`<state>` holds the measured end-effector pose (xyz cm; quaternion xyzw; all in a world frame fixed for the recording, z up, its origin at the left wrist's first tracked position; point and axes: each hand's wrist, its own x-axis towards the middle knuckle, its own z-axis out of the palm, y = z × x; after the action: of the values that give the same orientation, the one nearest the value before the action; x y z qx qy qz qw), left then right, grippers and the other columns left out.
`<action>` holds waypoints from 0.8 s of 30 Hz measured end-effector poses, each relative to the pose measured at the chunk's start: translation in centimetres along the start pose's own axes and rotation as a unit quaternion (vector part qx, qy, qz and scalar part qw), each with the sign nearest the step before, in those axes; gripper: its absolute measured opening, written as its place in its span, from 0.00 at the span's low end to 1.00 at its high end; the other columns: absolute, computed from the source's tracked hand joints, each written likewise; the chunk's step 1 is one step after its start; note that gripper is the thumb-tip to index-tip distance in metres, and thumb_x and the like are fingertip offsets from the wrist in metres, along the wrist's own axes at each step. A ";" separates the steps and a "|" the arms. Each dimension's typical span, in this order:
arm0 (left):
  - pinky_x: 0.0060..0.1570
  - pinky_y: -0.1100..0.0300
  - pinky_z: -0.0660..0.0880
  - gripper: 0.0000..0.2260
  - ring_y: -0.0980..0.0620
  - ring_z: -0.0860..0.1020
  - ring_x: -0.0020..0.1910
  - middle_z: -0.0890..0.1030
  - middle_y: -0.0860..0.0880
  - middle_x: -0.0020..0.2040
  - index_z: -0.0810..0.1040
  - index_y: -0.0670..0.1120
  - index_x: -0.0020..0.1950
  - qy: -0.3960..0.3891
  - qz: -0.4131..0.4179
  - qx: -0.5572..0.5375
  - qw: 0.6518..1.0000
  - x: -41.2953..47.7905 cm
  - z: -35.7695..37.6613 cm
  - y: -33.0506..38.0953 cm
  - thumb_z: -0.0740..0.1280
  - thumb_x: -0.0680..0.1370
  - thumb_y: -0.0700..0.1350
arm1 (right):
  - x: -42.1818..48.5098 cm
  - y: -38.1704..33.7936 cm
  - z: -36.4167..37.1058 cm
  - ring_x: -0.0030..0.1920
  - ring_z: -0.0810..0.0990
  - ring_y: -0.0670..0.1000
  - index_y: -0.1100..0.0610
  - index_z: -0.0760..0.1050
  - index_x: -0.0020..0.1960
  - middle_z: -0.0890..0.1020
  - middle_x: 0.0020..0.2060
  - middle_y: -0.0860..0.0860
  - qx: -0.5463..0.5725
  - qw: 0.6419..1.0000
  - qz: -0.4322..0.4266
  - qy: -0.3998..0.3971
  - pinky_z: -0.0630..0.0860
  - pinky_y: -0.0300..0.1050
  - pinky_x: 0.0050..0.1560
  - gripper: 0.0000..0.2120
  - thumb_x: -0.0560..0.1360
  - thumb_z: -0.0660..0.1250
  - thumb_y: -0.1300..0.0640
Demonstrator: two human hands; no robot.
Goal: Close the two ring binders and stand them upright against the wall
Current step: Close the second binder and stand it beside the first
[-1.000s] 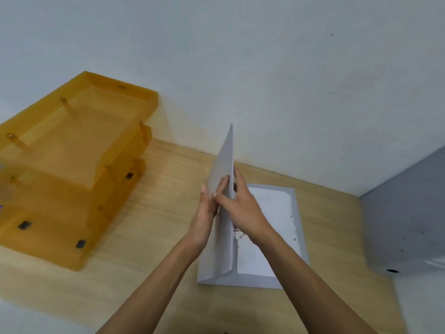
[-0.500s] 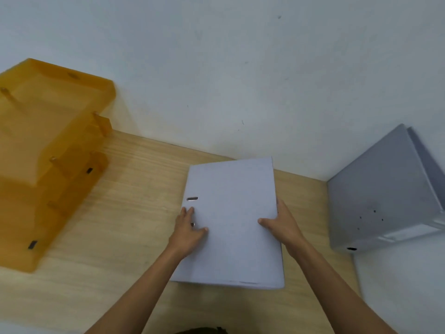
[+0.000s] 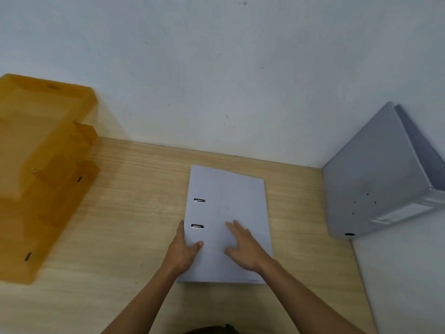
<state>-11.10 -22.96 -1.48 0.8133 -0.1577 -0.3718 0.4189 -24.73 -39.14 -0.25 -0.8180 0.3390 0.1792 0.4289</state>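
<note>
A white ring binder (image 3: 231, 203) lies closed and flat on the wooden desk (image 3: 134, 213), its two metal slots near the left edge. My left hand (image 3: 184, 249) clasps the binder's left edge, thumb on the cover and fingers along the spine side. On the cover lies my right hand (image 3: 244, 247), flat with its fingers spread. A second, grey binder (image 3: 375, 179) stands closed and upright in the right corner against the wall, apart from both hands.
A translucent orange stacked letter tray (image 3: 45, 165) fills the desk's left side against the white back wall (image 3: 216, 80). A white side wall (image 3: 404, 280) bounds the desk on the right. Bare wood lies between the tray and the white binder.
The white binder's cover went from raised to shut flat. My right hand moved from the binder's right edge onto the cover; my left hand shifted to the left edge.
</note>
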 end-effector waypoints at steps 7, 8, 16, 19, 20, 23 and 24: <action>0.58 0.48 0.78 0.32 0.43 0.80 0.58 0.78 0.42 0.69 0.67 0.47 0.74 0.000 -0.049 -0.072 0.996 1.3 0.0 -0.3 0.75 0.74 0.36 | -0.8 2.2 2.2 0.82 0.36 0.57 0.46 0.48 0.83 0.42 0.83 0.46 0.043 0.998 0.031 -0.025 0.46 0.61 0.80 0.38 0.79 0.64 0.51; 0.51 0.53 0.79 0.30 0.46 0.81 0.54 0.79 0.42 0.68 0.69 0.47 0.73 0.002 -0.072 -0.107 0.992 1.5 -0.1 0.0 0.76 0.74 0.37 | -0.7 2.0 2.1 0.82 0.36 0.56 0.47 0.49 0.83 0.42 0.83 0.46 0.068 0.997 0.036 -0.025 0.45 0.59 0.81 0.37 0.80 0.64 0.50; 0.62 0.45 0.76 0.39 0.41 0.81 0.62 0.82 0.42 0.62 0.70 0.46 0.75 -0.085 -0.214 -0.359 0.904 1.2 -0.1 2.3 0.62 0.74 0.72 | -1.6 -1.0 -1.2 0.81 0.34 0.58 0.45 0.48 0.83 0.41 0.83 0.46 0.181 0.982 0.057 -0.013 0.39 0.58 0.79 0.34 0.82 0.57 0.39; 0.58 0.45 0.81 0.32 0.42 0.82 0.63 0.83 0.41 0.64 0.77 0.48 0.72 -0.208 -0.135 -0.404 0.881 0.5 0.7 4.1 0.64 0.75 0.68 | -2.3 -2.6 -3.1 0.82 0.37 0.56 0.44 0.44 0.83 0.42 0.83 0.46 0.217 0.975 0.050 0.027 0.41 0.62 0.80 0.36 0.81 0.53 0.35; 0.60 0.43 0.80 0.30 0.41 0.82 0.64 0.82 0.42 0.66 0.78 0.51 0.71 -0.242 -0.119 -0.392 0.879 0.3 1.1 5.1 0.66 0.75 0.67 | -2.6 -2.9 -3.7 0.83 0.39 0.55 0.43 0.43 0.83 0.42 0.83 0.46 0.221 0.973 0.050 0.046 0.42 0.63 0.80 0.36 0.80 0.52 0.34; 0.63 0.38 0.77 0.29 0.42 0.81 0.65 0.83 0.45 0.65 0.77 0.55 0.70 -0.310 -0.108 -0.313 0.891 -0.6 2.6 7.9 0.71 0.72 0.67 | -3.8 -2.8 -4.9 0.83 0.42 0.52 0.42 0.41 0.82 0.45 0.83 0.46 0.227 0.968 0.041 0.098 0.44 0.64 0.80 0.37 0.79 0.48 0.31; 0.63 0.38 0.77 0.29 0.42 0.81 0.65 0.83 0.45 0.65 0.77 0.54 0.70 -0.326 -0.100 -0.300 0.891 -0.9 3.2 8.6 0.72 0.72 0.65 | -4.4 -2.5 -5.2 0.83 0.43 0.51 0.42 0.41 0.82 0.45 0.83 0.45 0.234 0.966 0.034 0.108 0.44 0.64 0.80 0.36 0.79 0.47 0.30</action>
<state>-13.57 -29.42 4.66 0.4930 -0.0841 -0.6857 0.5288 -26.01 -40.68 6.74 -0.6975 0.4429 0.0201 0.5630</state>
